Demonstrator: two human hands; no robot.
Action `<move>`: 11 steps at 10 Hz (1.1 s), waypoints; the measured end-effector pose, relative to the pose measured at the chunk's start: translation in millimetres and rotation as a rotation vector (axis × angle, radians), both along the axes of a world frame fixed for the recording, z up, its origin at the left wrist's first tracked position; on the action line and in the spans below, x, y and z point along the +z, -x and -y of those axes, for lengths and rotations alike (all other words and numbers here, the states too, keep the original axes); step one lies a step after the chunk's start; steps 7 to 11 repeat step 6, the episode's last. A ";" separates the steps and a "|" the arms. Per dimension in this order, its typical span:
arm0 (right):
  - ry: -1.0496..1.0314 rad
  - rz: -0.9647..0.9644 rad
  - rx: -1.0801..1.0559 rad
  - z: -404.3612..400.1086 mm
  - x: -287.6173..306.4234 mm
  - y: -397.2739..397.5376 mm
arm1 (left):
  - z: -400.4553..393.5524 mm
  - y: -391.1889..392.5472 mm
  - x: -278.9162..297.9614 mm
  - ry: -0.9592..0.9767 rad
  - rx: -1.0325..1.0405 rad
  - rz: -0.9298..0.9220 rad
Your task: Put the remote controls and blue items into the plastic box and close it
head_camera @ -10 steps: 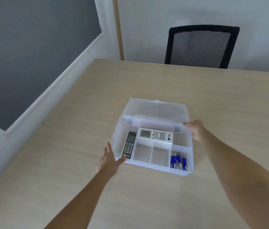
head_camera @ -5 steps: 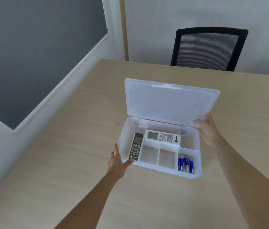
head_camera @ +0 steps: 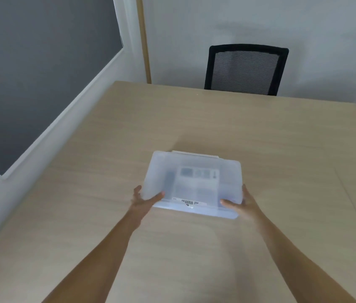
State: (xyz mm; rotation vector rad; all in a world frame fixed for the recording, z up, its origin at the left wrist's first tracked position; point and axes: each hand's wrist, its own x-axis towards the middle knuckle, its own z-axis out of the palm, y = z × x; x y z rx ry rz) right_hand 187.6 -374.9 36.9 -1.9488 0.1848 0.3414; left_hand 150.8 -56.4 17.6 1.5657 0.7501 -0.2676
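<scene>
The clear plastic box [head_camera: 194,162] sits on the wooden table with its lid down over it. Through the cloudy lid I make out the white remote [head_camera: 199,173] at the back and the dark remote [head_camera: 169,180] on the left as blurred shapes. The blue items are hidden under the lid. My left hand [head_camera: 145,199] grips the box's front left corner, thumb on top of the lid. My right hand [head_camera: 241,203] grips the front right corner the same way. A barcode sticker [head_camera: 189,202] runs along the front edge.
The light wooden table [head_camera: 260,138] stretches wide on every side of the box. A black mesh office chair [head_camera: 246,69] stands behind the far edge. A grey wall panel and white ledge [head_camera: 67,119] run along the left side.
The lid swung from standing upright down onto the box. My right hand came off the lid's edge to the front right corner, and my left hand closed on the front left corner.
</scene>
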 end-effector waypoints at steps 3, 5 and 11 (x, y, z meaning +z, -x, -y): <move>0.317 -0.031 -0.046 -19.8 -21.2 2.8 | 9.7 -12.6 -29.5 -0.453 -0.057 0.034; 0.469 -0.052 0.049 -21.8 -18.1 14.0 | 23.4 -2.5 -5.0 -0.713 -0.130 -0.062; 0.402 0.079 0.010 -18.1 22.1 25.2 | 32.4 29.5 10.1 -0.606 0.047 0.119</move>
